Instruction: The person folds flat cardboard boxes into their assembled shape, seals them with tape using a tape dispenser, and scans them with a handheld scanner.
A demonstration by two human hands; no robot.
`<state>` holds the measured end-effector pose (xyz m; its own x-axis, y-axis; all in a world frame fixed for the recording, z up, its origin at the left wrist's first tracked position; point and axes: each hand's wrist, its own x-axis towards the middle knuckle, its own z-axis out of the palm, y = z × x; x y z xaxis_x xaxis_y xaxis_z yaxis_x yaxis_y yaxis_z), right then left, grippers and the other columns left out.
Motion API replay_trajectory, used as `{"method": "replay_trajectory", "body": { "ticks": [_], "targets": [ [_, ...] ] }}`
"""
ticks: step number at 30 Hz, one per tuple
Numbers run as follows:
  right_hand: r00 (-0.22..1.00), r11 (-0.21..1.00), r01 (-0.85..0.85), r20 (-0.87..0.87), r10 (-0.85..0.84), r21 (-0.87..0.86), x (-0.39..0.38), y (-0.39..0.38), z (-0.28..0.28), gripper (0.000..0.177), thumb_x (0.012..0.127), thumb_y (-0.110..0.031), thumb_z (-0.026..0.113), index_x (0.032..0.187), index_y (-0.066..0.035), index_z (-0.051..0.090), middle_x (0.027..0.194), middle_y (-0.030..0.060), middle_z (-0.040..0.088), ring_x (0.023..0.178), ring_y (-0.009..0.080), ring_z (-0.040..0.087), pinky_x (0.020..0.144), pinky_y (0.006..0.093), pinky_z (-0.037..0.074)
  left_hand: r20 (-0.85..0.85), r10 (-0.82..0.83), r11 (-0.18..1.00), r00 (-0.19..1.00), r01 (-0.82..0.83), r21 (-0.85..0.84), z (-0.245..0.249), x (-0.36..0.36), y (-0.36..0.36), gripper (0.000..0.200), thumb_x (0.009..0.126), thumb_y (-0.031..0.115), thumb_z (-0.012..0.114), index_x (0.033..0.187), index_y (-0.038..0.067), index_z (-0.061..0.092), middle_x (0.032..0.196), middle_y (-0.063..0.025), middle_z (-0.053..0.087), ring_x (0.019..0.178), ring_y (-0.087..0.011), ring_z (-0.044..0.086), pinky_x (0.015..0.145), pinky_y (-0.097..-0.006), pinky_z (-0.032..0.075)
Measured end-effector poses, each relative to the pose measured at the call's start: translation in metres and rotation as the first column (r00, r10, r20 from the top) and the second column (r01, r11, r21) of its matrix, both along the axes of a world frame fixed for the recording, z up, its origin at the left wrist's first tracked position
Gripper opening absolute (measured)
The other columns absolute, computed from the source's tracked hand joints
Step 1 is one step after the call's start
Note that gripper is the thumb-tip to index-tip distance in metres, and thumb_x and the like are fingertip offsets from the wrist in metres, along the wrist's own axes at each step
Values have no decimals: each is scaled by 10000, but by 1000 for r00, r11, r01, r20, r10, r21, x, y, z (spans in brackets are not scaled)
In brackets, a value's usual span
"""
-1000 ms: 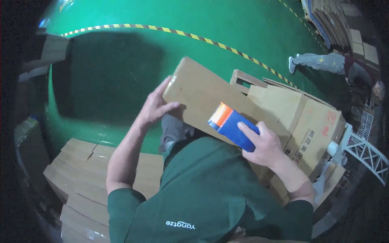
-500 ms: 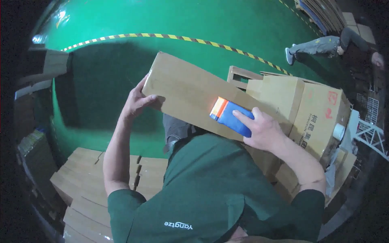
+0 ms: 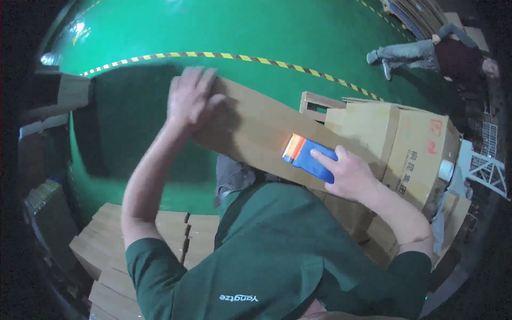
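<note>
Over the green floor [image 3: 266, 32], a long cardboard box [image 3: 256, 133] tilts in front of the person's chest, just beside stacked cartons [image 3: 421, 144]. The left hand [image 3: 189, 98], blurred, lies on the box's upper end with its fingers spread. The right hand [image 3: 349, 178] curls its fingers around a blue and orange tool [image 3: 306, 154] pressed onto the box's face.

1 head-worn fisheye view, facing steeply down, close above the carton [image 3: 256, 133], green floor [image 3: 298, 26] beyond

One long carton [image 3: 256, 133], one blue dispenser [image 3: 309, 158], two hands [image 3: 189, 97] [image 3: 348, 176].
</note>
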<state>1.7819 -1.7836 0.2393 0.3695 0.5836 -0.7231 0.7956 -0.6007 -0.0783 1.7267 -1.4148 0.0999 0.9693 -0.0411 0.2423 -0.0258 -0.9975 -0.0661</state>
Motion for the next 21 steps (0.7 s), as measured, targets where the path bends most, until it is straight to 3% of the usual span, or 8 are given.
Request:
{"method": "replay_trajectory", "body": {
  "ticks": [1, 4, 7, 9, 12, 16, 19, 21],
  "targets": [
    [1000, 1000, 9, -8, -9, 16, -4, -3, -2, 717, 833, -419, 701, 1430, -207, 366, 1109, 203, 505, 931, 339, 622, 794, 421, 553, 12, 15, 999, 1000, -16, 51, -1, -4, 10, 551, 885, 504, 472, 1304, 148, 515, 1268, -106, 523, 1149, -309, 467, 870, -449, 406],
    [1000, 995, 18, 5, -19, 94, -5, -6, -3, 709, 819, -397, 715, 1421, -208, 391, 1073, 195, 506, 878, 338, 620, 752, 429, 559, 123, 61, 993, 991, -48, -103, 10, 2, -4, 514, 815, 258, 553, 1282, 63, 463, 1182, -143, 522, 985, -345, 500, 732, -458, 420],
    [998, 993, 56, -14, -54, 103, -5, -5, -4, 666, 821, -360, 691, 1411, -211, 420, 1058, 211, 516, 834, 358, 611, 708, 438, 551, 14, -83, 958, 996, 83, -276, 15, 13, -85, 611, 770, 197, 620, 1348, 107, 441, 1369, -126, 443, 1253, -327, 396, 961, -493, 327],
    [999, 989, 48, -17, -46, 140, -6, -11, -6, 651, 839, -356, 665, 1417, -207, 405, 1054, 215, 506, 845, 364, 604, 694, 444, 546, -72, -51, 973, 996, 33, -227, 0, 16, -119, 621, 864, 471, 450, 1378, 123, 449, 1422, -141, 434, 1336, -344, 357, 1062, -495, 261],
    [997, 967, 70, -49, -59, 245, -3, -45, -12, 656, 825, -347, 674, 1407, -224, 397, 1035, 217, 497, 844, 375, 595, 704, 459, 543, -150, -31, 987, 988, 6, -163, -9, 22, -137, 703, 907, 623, 354, 1398, 126, 441, 1429, -147, 440, 1375, -352, 319, 1105, -487, 215],
    [999, 921, 7, 39, -25, 390, -5, -127, -4, 713, 789, -392, 738, 1387, -227, 385, 1017, 208, 519, 815, 331, 599, 672, 396, 550, -168, -40, 996, 985, 26, -86, -10, 24, -136, 690, 918, 618, 361, 1406, 135, 432, 1417, -137, 457, 1371, -356, 317, 1099, -489, 213],
    [996, 959, 71, 23, -81, 276, -16, -184, 14, 739, 785, -408, 755, 1388, -238, 362, 1128, 192, 523, 940, 331, 616, 762, 414, 558, -185, -41, 998, 982, 32, -54, -14, 24, -134, 671, 931, 594, 366, 1418, 136, 417, 1434, -127, 444, 1386, -352, 296, 1106, -486, 207],
    [995, 973, 90, 32, -99, 212, -19, -210, 18, 715, 792, -368, 736, 1392, -228, 374, 1073, 198, 500, 905, 333, 597, 726, 424, 544, -183, -33, 998, 983, 25, -51, -18, 23, -132, 654, 934, 577, 387, 1429, 149, 400, 1447, -125, 428, 1395, -341, 289, 1122, -483, 195]
  ]
}}
